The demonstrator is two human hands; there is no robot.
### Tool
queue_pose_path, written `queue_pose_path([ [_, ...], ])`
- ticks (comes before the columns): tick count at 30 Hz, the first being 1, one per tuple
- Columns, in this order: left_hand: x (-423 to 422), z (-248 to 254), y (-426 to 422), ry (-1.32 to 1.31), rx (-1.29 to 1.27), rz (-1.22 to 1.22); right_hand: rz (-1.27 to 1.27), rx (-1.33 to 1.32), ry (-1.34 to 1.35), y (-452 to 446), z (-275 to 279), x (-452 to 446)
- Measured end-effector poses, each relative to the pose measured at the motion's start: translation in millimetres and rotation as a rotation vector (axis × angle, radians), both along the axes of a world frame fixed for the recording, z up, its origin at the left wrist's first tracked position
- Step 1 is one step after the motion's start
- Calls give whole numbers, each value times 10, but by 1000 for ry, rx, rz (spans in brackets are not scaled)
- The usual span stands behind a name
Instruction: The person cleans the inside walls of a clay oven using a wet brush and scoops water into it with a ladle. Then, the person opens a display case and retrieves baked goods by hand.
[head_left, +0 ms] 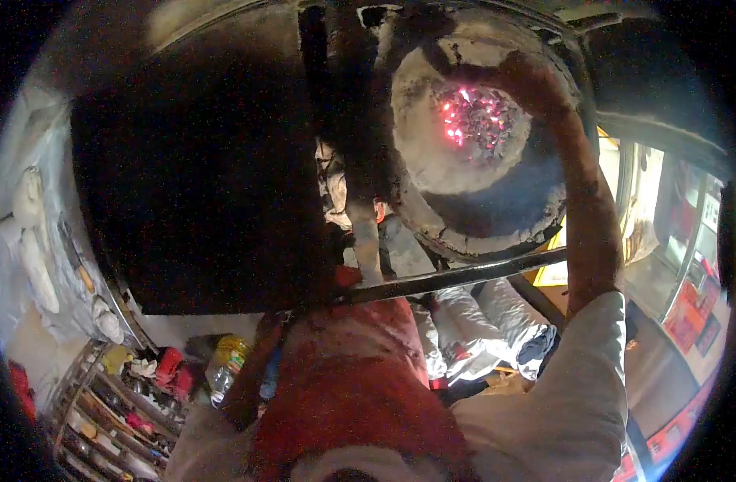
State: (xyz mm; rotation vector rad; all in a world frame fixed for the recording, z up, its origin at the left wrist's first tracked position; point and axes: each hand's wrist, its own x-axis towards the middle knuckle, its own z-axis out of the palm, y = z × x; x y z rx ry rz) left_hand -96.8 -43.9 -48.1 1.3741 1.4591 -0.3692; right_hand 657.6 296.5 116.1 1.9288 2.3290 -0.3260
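Observation:
A round clay oven (422, 161) opens below me, with glowing coals (484, 120) at its bottom. My right arm reaches over the rim from the right. My right hand (504, 74) is above the far side of the coals, a dark shape beside its fingers. Shadow and blur hide whether it grips anything. My left forearm (251, 377) hangs beside the red apron (352, 369). Near the dark counter's front edge, my left hand (275, 321) is mostly lost in shadow, so its fingers cannot be made out.
A large dark surface (191, 177) fills the left. A metal bar (440, 281) runs along the front of the oven. White sacks (472, 325) lie below it. At lower left are a slatted rack (83, 394) and a plastic bottle (226, 365).

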Motion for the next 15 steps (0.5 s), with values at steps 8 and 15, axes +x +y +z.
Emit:
queue_pose_path([
  [8,134,29,57,-86,-89,204,292,260,-537,-134,-559,-111],
  [15,466,424,269,-150,-101,418,89,251,231,-52,-698,-414],
])
